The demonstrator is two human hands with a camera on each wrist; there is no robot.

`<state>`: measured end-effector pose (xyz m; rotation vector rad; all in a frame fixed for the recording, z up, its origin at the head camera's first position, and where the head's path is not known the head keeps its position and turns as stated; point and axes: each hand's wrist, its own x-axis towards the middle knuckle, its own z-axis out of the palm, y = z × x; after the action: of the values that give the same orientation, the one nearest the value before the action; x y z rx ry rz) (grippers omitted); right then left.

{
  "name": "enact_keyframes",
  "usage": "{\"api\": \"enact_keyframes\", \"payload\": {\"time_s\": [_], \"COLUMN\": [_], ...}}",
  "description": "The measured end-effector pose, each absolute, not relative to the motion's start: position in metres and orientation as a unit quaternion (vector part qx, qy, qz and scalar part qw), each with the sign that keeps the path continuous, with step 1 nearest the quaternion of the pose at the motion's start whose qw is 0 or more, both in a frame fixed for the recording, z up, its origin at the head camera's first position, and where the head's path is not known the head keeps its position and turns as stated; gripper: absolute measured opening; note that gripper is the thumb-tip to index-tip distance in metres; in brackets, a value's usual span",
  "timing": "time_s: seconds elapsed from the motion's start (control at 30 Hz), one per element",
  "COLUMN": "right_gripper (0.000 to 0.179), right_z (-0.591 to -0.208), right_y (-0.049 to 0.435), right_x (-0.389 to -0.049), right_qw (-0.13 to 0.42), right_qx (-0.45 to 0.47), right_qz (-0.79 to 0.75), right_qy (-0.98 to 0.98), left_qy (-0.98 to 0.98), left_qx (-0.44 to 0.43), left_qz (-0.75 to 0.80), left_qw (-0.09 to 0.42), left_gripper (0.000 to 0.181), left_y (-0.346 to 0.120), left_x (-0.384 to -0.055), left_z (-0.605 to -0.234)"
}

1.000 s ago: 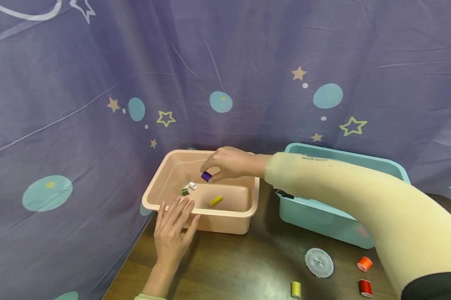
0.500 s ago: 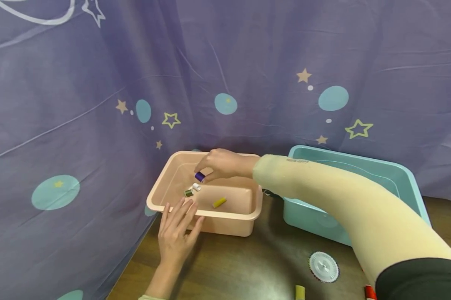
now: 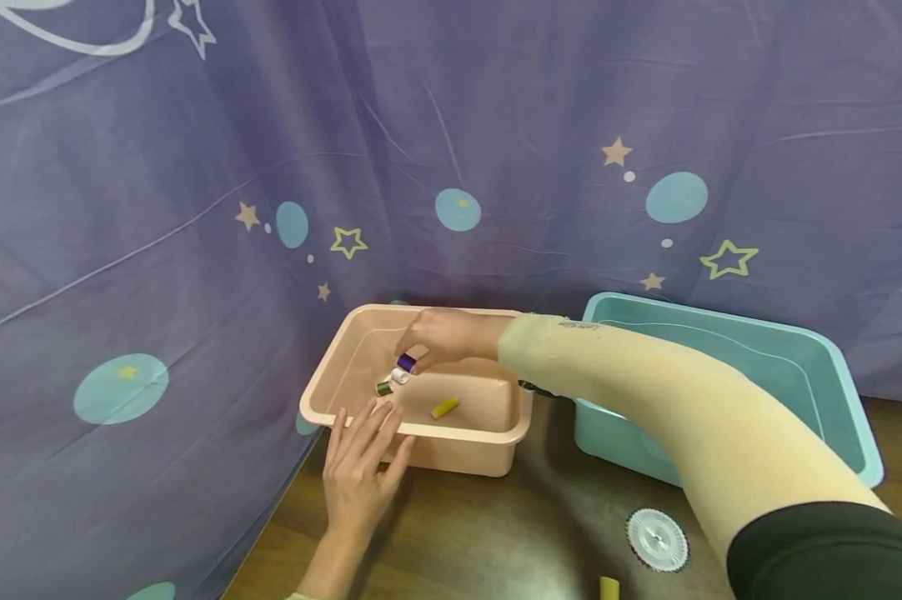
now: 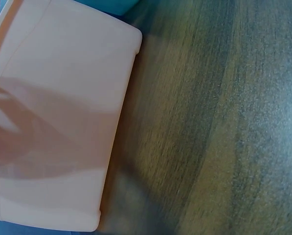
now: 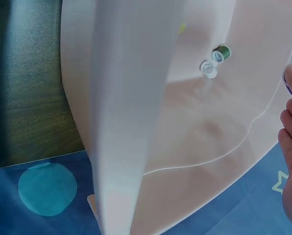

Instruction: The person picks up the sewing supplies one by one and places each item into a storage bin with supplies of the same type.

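Observation:
Inside the peach plastic tub (image 3: 458, 457), my right hand (image 3: 451, 335) pinches a spool of purple thread (image 3: 406, 362) between thumb and fingers. In the head view it hangs close over a white thread spool (image 3: 399, 377), which lies beside a green thread spool (image 3: 383, 388). A yellow thread spool (image 3: 445, 407) lies farther right on the tub floor. Fairly straight fingers of my left hand (image 3: 357, 479) rest on the tub's near rim. At the right edge of the right wrist view, my thumb partly hides the purple spool (image 5: 288, 88).
To the right stands a teal tub (image 3: 789, 350), partly behind my right sleeve (image 3: 646, 383). A round wheel of pins (image 3: 657, 540) and another yellow spool (image 3: 609, 588) lie on the wooden table (image 3: 488, 533). A purple patterned curtain (image 3: 526, 167) hangs behind.
My right hand has moved the purple spool left, then lower toward the white spool. The orange and red spools on the table have gone out of sight. My left hand stays on the rim.

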<state>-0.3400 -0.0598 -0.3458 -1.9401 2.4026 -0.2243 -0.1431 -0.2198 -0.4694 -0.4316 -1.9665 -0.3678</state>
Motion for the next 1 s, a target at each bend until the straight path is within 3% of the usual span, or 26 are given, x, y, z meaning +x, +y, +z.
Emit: {"api": "enact_keyframes", "payload": {"time_s": [0.47,0.7,1.0], "right_gripper": [0.032,0.049,0.054], "right_z": [-0.3489,-0.3506,-0.3464], "right_y": [-0.0660,-0.0671,-0.0584], "right_x": [-0.3475,-0.3487,-0.3477], "right_qw": [0.014,0.037,0.037], "right_qx": [-0.601,-0.560,-0.543], "right_qz": [-0.040,-0.014,-0.009], "right_qy": [0.798,0.828,0.839], "left_qy": [-0.822,-0.828,-0.832], "left_qx": [-0.176,-0.170,-0.169], "left_qz": [-0.159,-0.154,-0.155], "left_qw": [0.518,0.511,0.505], "left_gripper": [0.041,0.044,0.043], "left_y": [-0.2195,-0.2200,-0.2208], "left_x": [-0.1418,-0.1405,-0.1428], "left_z": [-0.4718,-0.4734,-0.4728]}}
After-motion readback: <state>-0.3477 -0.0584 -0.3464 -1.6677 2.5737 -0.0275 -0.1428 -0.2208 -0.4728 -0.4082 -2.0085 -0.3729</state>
